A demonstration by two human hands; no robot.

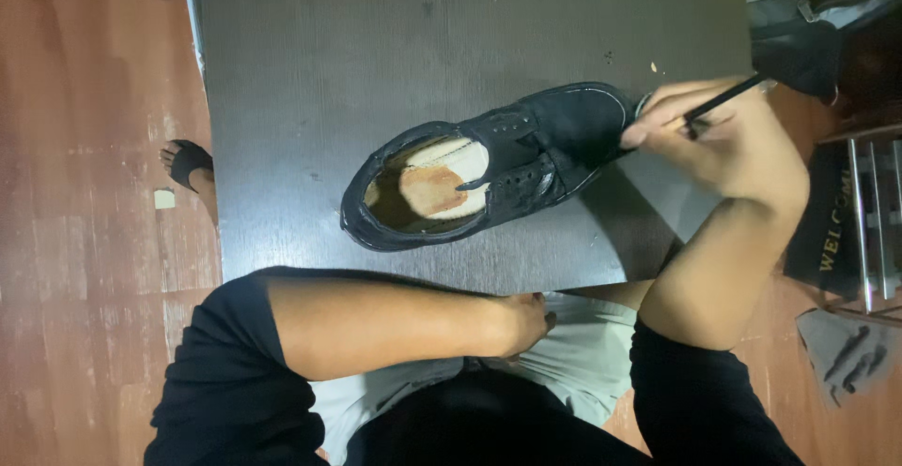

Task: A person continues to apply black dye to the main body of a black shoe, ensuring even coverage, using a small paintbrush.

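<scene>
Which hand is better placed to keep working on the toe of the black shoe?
Right, most likely. The right hand already holds a thin black tool beside the toe of the black shoe, while the left hand rests at the table edge, away from it.

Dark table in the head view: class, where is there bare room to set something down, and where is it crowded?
The dark table is bare across its far part beyond the black shoe, and along its left edge. Crowded spots: the shoe's toe, where the right hand holds a thin black tool, and the near edge by the left hand.
</scene>
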